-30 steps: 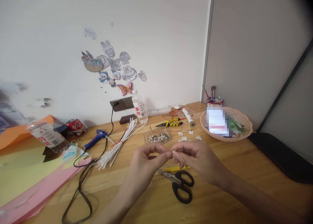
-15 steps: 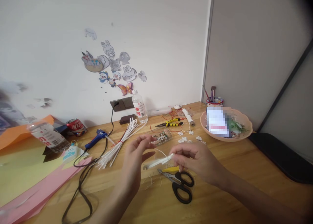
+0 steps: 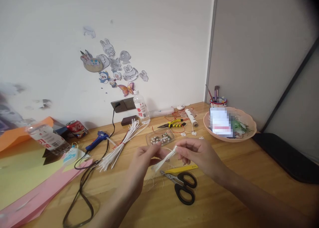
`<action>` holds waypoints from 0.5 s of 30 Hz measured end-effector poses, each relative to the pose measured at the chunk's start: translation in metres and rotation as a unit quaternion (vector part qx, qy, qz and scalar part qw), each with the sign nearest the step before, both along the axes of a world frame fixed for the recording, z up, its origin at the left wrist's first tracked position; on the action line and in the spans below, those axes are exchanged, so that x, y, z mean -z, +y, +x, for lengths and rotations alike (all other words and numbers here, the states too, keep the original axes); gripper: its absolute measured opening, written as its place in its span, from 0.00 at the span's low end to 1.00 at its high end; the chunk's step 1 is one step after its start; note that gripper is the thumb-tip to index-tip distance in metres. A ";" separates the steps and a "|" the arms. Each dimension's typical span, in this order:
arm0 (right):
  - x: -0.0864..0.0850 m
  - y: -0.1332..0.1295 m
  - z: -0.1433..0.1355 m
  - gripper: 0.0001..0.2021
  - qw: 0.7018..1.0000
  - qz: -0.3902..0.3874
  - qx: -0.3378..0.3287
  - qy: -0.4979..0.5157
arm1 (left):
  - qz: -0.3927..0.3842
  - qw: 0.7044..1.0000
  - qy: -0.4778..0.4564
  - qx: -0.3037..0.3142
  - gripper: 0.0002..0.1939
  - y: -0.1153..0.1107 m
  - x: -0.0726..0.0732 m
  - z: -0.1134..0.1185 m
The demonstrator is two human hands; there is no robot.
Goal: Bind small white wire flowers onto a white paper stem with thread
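My right hand (image 3: 193, 153) pinches the top of a small white tassel-like bundle (image 3: 164, 160), whose loose strands hang down to the left. My left hand (image 3: 149, 158) is beside it, thumb and fingers bent around the strands' upper side; whether it grips a thin strand is hard to make out. Under the hands lie black-handled scissors (image 3: 184, 188) and a yellow tool (image 3: 181, 169). A clear tray of beads (image 3: 160, 138) sits just behind the left hand.
Yellow-black pliers (image 3: 174, 123), a white roll (image 3: 191, 117) and a pink bowl (image 3: 230, 138) with a phone stand behind. To the left are white stems (image 3: 119, 148), a blue glue gun (image 3: 97, 140), its black cable, a glue bottle (image 3: 70, 155) and coloured paper (image 3: 42, 194).
My left hand has come closer to the white bundle and right hand, uncovering the bead tray. More of the yellow tool shows, while my right hand keeps its pinch. The view has shifted slightly.
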State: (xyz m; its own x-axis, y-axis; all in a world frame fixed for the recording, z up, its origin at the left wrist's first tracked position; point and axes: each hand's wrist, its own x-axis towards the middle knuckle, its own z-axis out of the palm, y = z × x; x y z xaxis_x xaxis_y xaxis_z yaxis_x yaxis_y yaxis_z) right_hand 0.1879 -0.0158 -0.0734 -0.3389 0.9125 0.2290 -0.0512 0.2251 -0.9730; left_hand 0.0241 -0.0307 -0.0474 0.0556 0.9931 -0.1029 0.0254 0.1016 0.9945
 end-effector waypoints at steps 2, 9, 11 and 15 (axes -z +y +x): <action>0.000 0.001 0.000 0.05 1.000 -0.001 0.000 0.003 | 0.002 0.999 0.031 0.024 0.19 -0.002 -0.002 0.001; 0.002 -0.001 -0.002 0.05 1.000 0.001 -0.015 -0.001 | -0.001 0.997 0.064 0.052 0.09 -0.003 0.000 -0.002; 0.002 -0.001 -0.001 0.05 1.000 0.003 -0.020 -0.002 | -0.008 0.997 0.051 0.061 0.08 -0.003 0.000 -0.002; 0.000 -0.001 0.000 0.05 0.999 0.007 -0.030 -0.009 | -0.030 0.996 0.032 0.083 0.13 -0.003 -0.002 -0.002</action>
State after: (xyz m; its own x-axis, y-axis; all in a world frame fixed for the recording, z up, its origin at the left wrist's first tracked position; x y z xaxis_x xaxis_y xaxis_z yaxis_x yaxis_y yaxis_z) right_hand 0.1881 -0.0167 -0.0737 -0.3975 0.8870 0.2349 -0.0467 0.2361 -0.9706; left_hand 0.0224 -0.0333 -0.0456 0.2105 0.9627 -0.1698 0.1094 0.1494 0.9827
